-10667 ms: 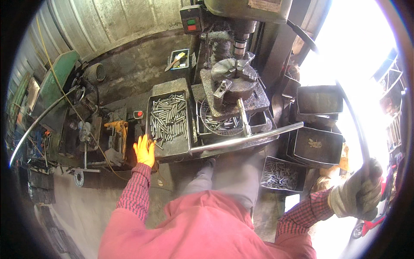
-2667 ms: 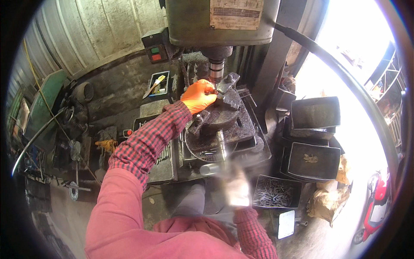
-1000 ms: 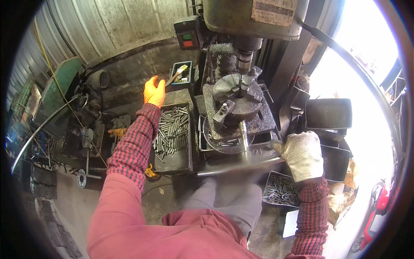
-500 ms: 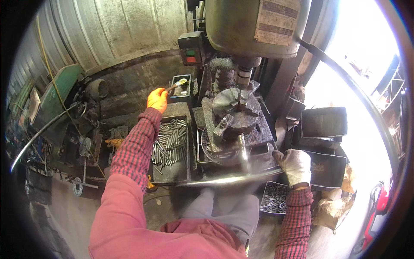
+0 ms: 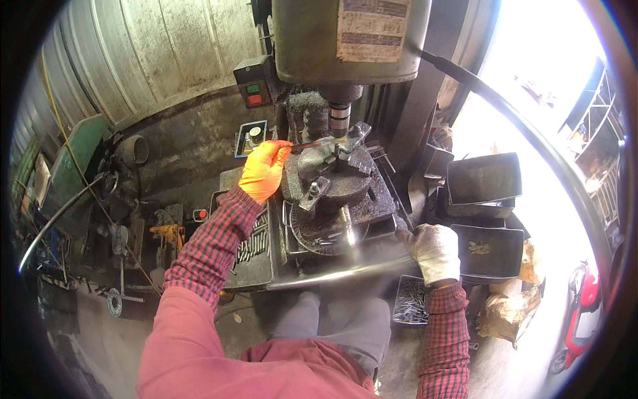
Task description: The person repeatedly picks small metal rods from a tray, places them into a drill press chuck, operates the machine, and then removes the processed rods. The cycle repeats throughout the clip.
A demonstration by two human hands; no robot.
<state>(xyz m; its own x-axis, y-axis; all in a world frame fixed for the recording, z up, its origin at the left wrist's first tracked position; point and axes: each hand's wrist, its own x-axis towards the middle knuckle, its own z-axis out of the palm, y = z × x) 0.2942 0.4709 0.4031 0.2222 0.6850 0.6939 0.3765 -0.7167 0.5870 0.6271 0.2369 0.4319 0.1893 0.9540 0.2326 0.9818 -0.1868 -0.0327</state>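
My left hand (image 5: 262, 171), in an orange glove, pinches the thin brown handle of a brush (image 5: 307, 144). The brush's far end reaches over the round fixture (image 5: 332, 179) on the drill press table, below the chuck (image 5: 339, 118). A dark upright piece (image 5: 337, 159) stands in the middle of that fixture. My right hand (image 5: 433, 253), in a whitish glove, is closed at the right end of a shiny metal lever bar (image 5: 332, 276); the fingers' far side is hidden. Left of the fixture, a small blue-rimmed box (image 5: 242, 147) holds a round pale-topped container.
Under my left forearm sits a tray (image 5: 256, 276) of metal pins. Another bin of pins (image 5: 412, 300) stands below my right hand. Dark bins (image 5: 484, 178) are stacked at right. A switch box (image 5: 254, 83) and the press head (image 5: 352, 46) rise behind. A black hose (image 5: 505, 100) arcs at right.
My left hand has carried the brush from the small box rightward to the fixture under the chuck. My right hand stays at the lever bar's end. The view has shifted slightly.
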